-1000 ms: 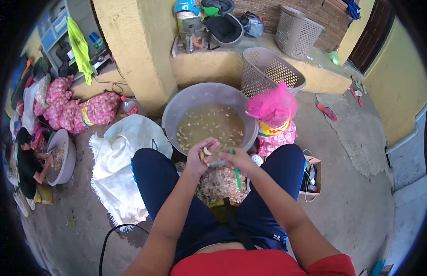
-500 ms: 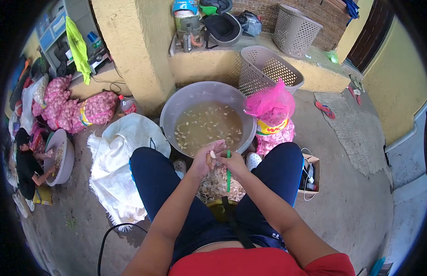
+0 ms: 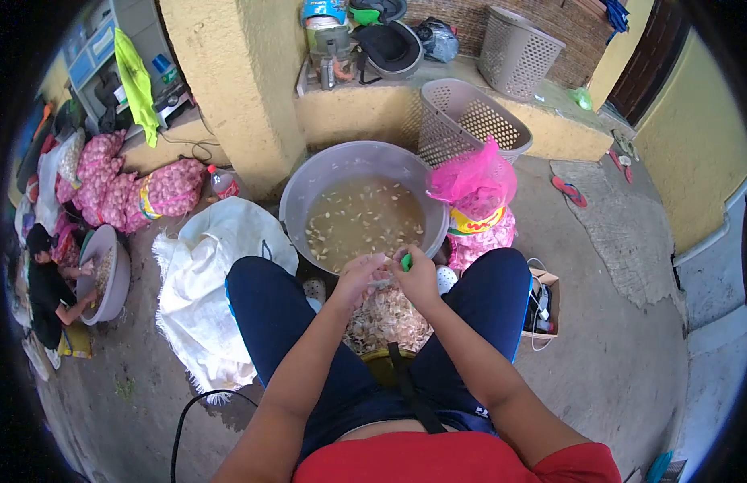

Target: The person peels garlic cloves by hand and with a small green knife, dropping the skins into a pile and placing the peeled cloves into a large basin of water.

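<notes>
My left hand point(image 3: 362, 282) has its fingers curled around something small and pale, perhaps a clove; its shape is too small to tell. Close against it, my right hand point(image 3: 416, 280) grips a green-handled tool point(image 3: 406, 262), whose handle end shows above the fingers. Both hands are over a heap of pale peels and cloves point(image 3: 387, 320) between my knees. Just beyond them stands a large grey basin point(image 3: 297, 197) of cloudy water with pale cloves floating in it.
A white sack point(image 3: 204, 298) lies to the left, a pink net bag point(image 3: 479, 233) stands at the basin's right. Behind it is a perforated basket point(image 3: 470, 121). An open box point(image 3: 544, 304) sits by my right knee. At far left a person point(image 3: 47, 290) works at another basin point(image 3: 116, 282).
The green tool has turned from lying lengthwise to pointing mostly away, its handle now short in view. My right hand has closed in more and rolled over; the left hand's fingers have curled.
</notes>
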Demonstrator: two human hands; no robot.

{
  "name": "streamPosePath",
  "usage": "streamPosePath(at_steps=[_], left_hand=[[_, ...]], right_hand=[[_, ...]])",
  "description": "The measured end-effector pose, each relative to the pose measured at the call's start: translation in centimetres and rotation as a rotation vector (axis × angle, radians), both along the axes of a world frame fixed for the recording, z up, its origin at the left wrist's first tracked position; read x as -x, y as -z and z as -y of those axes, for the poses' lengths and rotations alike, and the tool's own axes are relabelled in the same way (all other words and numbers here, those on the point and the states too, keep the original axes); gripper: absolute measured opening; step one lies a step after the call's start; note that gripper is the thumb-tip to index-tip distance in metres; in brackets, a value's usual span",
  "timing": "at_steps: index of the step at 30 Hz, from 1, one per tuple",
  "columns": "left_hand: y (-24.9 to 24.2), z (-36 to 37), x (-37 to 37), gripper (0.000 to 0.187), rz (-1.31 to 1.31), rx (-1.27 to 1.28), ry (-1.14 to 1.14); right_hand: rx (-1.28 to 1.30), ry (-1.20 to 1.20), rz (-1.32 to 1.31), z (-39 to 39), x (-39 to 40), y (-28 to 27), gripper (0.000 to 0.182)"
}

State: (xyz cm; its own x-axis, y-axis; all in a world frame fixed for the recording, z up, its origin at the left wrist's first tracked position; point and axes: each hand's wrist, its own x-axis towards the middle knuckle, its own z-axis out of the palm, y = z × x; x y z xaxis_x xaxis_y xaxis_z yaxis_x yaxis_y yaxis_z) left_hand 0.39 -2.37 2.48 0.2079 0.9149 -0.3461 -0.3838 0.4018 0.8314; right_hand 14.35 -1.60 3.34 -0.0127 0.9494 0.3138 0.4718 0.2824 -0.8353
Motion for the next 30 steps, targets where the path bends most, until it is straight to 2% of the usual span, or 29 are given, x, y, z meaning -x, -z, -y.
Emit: streamPosePath(at_steps=[2, 5, 8, 11, 15, 18, 21, 30], left_hand=[[0.2, 0.0, -0.2, 0.028, -0.072, -0.022, -0.045], [-0.1, 0.2, 0.0, 0.028, -0.143, -0.094, -0.044], [-0.5, 0.3, 0.2, 0.027, -0.176, -0.156, 0.0], [-1.3, 0.4, 0.0, 0.027, -0.118, -0.178, 0.051], [-2.7, 0.7, 0.0, 0.027, -0.068, -0.115, 0.116], [-1.9, 0.4, -0.4, 0.028, 0.022, -0.051, 0.035], [-1.9, 0.3, -0.5, 0.03, 0.072, -0.008, 0.056], [-1.3, 0.3, 0.1, 0.036, 0.045, -0.129, 0.167]], right_hand=[[-0.081, -0.027, -0.018, -0.1, 0.0, 0.3, 0.013], [0.186, -0.07, -0.09, 0.3, -0.2, -1.0, 0.012], [0.365, -0.144, -0.387, -0.4, -0.6, -0.1, 0.011], [0.443, -0.132, -0.564, -0.5, -0.7, -0.2, 0.013], [0.438, -0.13, -0.559, -0.7, -1.2, -0.8, 0.014], [0.454, -0.144, -0.594, -0.6, -1.4, -1.0, 0.014], [0.48, -0.181, -0.625, -0.6, -1.4, -0.9, 0.014], [0.438, -0.198, -0.536, -0.4, -1.2, -1.4, 0.015]])
